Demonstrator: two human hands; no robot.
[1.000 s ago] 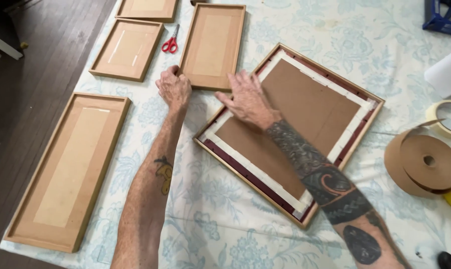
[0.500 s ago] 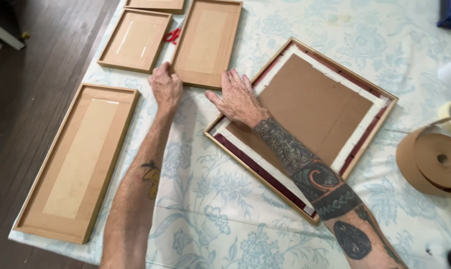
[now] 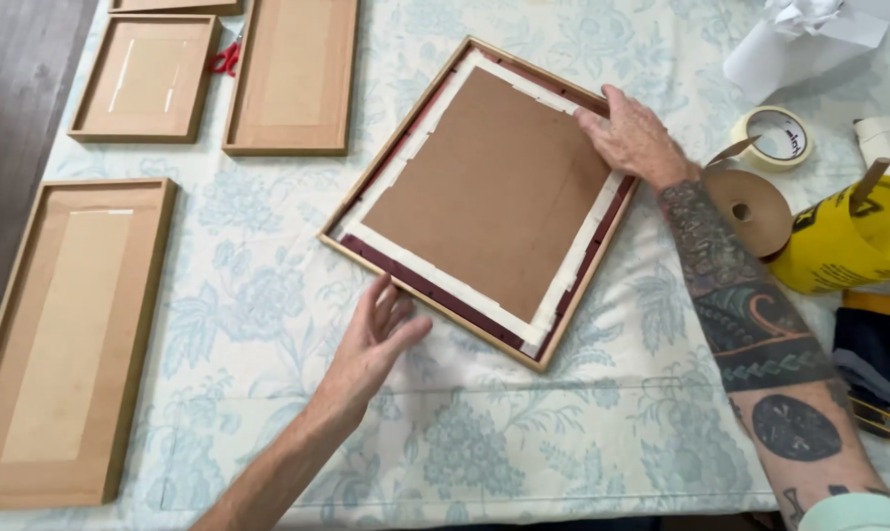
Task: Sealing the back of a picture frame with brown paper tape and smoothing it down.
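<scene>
A large wooden picture frame (image 3: pixel 479 197) lies face down on the floral tablecloth, its brown backing board edged with white tape. My right hand (image 3: pixel 633 133) rests flat on the frame's far right corner, fingers on the tape. My left hand (image 3: pixel 374 344) hovers open, fingers spread, just off the frame's near left edge, not clearly touching it. Neither hand holds anything.
Three smaller frames lie face down at the left: a long one (image 3: pixel 66 334), a square one (image 3: pixel 148 79), a tall one (image 3: pixel 292 74). Red scissors (image 3: pixel 227 59) sit between them. Brown tape roll (image 3: pixel 749 208), white tape roll (image 3: pixel 781 138), yellow container (image 3: pixel 848 241) and crumpled paper (image 3: pixel 808 39) crowd the right.
My hands left the tall frame's lower corner. My right hand moved to the big frame's far right corner, my left hand came down to its near left edge. The view shifted right.
</scene>
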